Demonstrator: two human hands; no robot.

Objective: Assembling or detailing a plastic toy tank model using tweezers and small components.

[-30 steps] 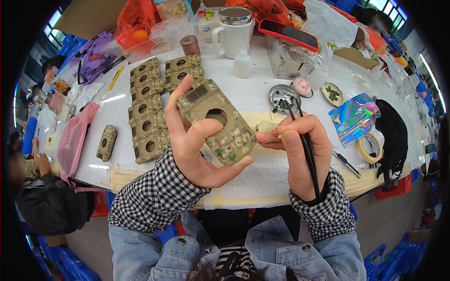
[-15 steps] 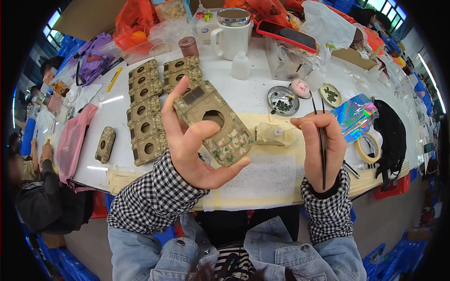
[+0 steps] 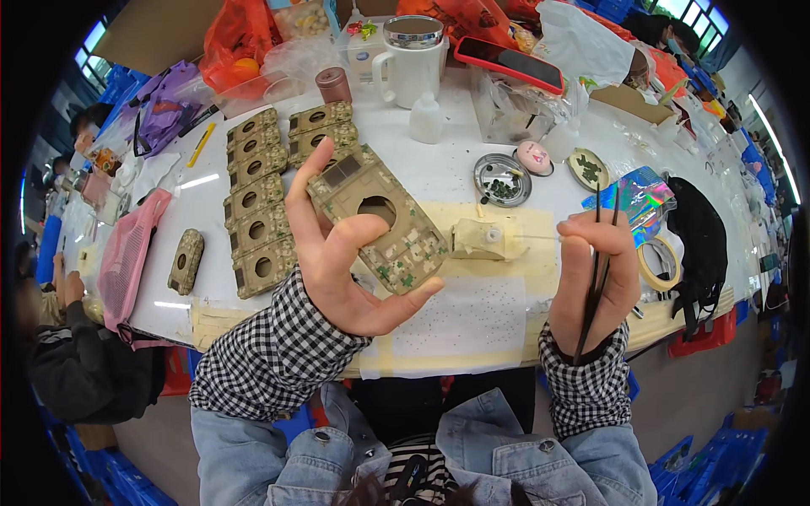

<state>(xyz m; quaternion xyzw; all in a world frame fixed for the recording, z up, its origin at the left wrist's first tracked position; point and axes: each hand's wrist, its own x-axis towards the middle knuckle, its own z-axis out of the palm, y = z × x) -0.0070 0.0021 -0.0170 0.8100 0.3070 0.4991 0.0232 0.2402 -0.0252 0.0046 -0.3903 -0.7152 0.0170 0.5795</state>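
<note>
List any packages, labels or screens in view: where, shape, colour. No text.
Phone: far table edge, right of the mug; flat slab, red case, dark screen.
Foil packet: table right, above the right hand; flat, iridescent blue-pink.
Orange bag: far left; crumpled plastic.
Clear bag: below the phone; crinkled, transparent.
White bottle: below the mug; small, no label visible.

We see both forearms covered by long sleeves in a small black-and-white check, the left sleeve [image 3: 274,354] wider in view than the right sleeve [image 3: 586,375], each ending in a snug cuff at the wrist. Both the left hand [image 3: 342,253] and the right hand [image 3: 595,266] are bare, without gloves. Nearer us lies a light blue denim jacket [image 3: 472,460] with metal buttons, open over a black-and-white striped top [image 3: 418,468].
</note>
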